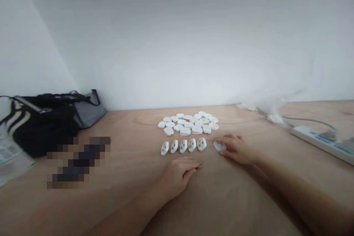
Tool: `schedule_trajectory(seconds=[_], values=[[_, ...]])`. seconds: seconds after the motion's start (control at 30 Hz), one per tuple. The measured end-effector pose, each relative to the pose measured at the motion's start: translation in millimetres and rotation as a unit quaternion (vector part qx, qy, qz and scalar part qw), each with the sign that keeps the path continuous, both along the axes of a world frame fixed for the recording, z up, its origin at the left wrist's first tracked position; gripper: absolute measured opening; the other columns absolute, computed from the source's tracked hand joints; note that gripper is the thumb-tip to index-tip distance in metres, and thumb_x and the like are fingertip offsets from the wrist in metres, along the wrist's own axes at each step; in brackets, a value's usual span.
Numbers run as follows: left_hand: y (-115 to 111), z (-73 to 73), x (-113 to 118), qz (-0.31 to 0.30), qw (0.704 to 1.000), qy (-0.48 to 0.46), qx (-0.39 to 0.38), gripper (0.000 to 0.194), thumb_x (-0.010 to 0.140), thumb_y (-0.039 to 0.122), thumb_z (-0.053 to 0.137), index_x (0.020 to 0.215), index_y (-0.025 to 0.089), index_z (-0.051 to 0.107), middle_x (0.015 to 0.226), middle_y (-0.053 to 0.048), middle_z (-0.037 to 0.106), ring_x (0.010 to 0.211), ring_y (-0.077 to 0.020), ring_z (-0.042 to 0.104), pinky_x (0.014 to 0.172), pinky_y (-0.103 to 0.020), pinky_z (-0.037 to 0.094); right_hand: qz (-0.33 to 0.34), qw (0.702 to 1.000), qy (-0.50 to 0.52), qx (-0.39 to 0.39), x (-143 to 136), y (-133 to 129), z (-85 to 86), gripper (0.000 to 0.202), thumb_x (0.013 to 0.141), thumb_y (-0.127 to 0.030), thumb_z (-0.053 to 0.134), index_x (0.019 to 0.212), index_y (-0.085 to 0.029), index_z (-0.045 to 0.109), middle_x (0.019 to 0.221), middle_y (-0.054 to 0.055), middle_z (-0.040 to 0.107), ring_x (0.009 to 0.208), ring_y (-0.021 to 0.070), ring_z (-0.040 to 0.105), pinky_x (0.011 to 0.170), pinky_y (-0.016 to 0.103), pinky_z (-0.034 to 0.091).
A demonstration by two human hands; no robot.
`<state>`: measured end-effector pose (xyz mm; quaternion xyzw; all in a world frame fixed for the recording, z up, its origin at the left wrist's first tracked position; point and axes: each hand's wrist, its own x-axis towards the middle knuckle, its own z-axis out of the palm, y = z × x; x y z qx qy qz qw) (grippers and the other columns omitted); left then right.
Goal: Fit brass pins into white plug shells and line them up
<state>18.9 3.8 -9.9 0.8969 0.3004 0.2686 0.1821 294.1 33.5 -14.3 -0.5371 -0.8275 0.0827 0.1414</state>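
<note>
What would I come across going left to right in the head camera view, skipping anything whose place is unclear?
Black bag, striped bag, row of five white plastic casings, right hand, white power strip.

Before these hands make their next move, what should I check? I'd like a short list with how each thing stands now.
1. Right hand has its white piece between fingers and thumb: ok.
2. That piece is raised off the surface: cannot tell from this angle.
3. Row of five white pieces is in line: ok, side by side.
4. Left hand is clear of the row: ok, it rests just in front.
5. Left hand is empty: cannot tell, the curled fingers hide the palm.
6. Group of white pieces behind is apart from the row: ok, a gap shows.
</note>
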Motion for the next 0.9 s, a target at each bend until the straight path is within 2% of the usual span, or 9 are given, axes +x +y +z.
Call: schedule_trajectory(seconds=[0.2,0.37,0.57,0.63,0.77,0.9], values=[[0.9,0.5,-6.2,0.01,1.0,0.012,0.015,0.024,0.087,0.017,0.047,0.095,0.018,0.07,0.091,-0.005,0.072,0.086,-0.0187,0.065,0.078,-0.029,0.05,0.05,0.999,0.006,0.013,-20.8,-19.3,13.3,0.032,0.08,-0.034,0.055,0.111,-0.028,0.059,0.109,0.006,0.063,0.105,0.0285,0.049,0.09,0.048,0.029],[-0.3,4.7,-9.8,0.051,0.998,0.032,0.012,0.021,0.086,0.016,0.049,0.095,0.02,0.068,0.09,-0.004,0.07,0.083,-0.0179,0.063,0.076,-0.027,0.048,0.107,0.992,0.067,-0.012,-44.4,-37.1,18.8,0.039,0.079,-0.033,0.057,0.118,-0.028,0.054,0.115,0.006,0.061,0.107,0.0282,0.047,0.09,0.046,0.03],[-2.1,8.9,-10.3,0.05,0.998,0.031,0.01,0.019,0.083,0.018,0.055,0.097,0.018,0.067,0.091,-0.005,0.065,0.083,-0.0176,0.06,0.075,-0.027,0.047,0.105,0.99,0.089,-0.017,-46.3,-35.9,11.1,0.055,0.074,-0.047,0.062,0.124,-0.027,0.049,0.123,0.008,0.054,0.112,0.0293,0.046,0.092,0.046,0.03],[-1.1,6.8,-9.5,0.055,0.998,0.035,0.011,0.016,0.082,0.018,0.057,0.092,0.018,0.069,0.091,-0.006,0.064,0.084,-0.0182,0.06,0.076,-0.028,0.046,0.1,0.991,0.088,-0.018,-44.0,-33.0,8.1,0.06,0.071,-0.051,0.064,0.124,-0.028,0.049,0.125,0.009,0.051,0.113,0.0301,0.045,0.092,0.046,0.03],[2.3,2.6,-7.7,0.072,0.997,0.028,0.016,0.013,0.081,0.017,0.058,0.079,0.017,0.071,0.081,-0.005,0.064,0.077,-0.0174,0.059,0.071,-0.027,0.046,0.098,0.99,0.103,-0.02,-44.6,-30.1,5.5,0.05,0.07,-0.05,0.065,0.114,-0.028,0.057,0.121,0.007,0.053,0.109,0.0283,0.047,0.09,0.043,0.033],[1.1,6.9,-7.2,0.073,0.996,-0.031,0.033,0.015,0.083,0.017,0.054,0.076,0.017,0.067,0.077,-0.003,0.062,0.073,-0.0153,0.058,0.068,-0.025,0.046,0.086,0.988,0.132,0.0,-52.0,-34.3,8.2,0.043,0.066,-0.048,0.069,0.102,-0.026,0.061,0.107,0.004,0.061,0.1,0.0259,0.051,0.087,0.042,0.034]])
